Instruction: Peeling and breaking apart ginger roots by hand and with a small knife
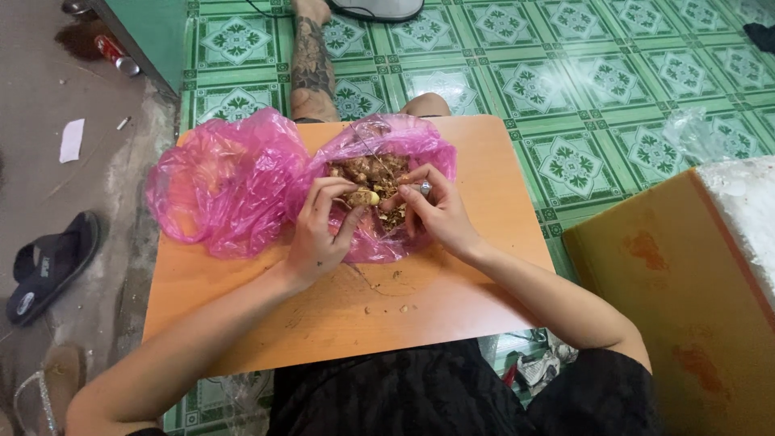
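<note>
Your orange surface carries two pink plastic bags at its far side. Over the right bag's brown roots, your left hand pinches a small yellowish piece; your right hand grips a small tool, touching it.

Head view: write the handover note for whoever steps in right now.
Left hand: pinching a small yellowish peeled piece over the open pink plastic bag.
Right hand: fingers on the same piece; a small metallic object shows at them.
Bag holds brown knobbly roots, on the orange board. A second pink bag lies to the left.
Done: brown scraps on the board.
Left: most roots look unpeeled.
</note>
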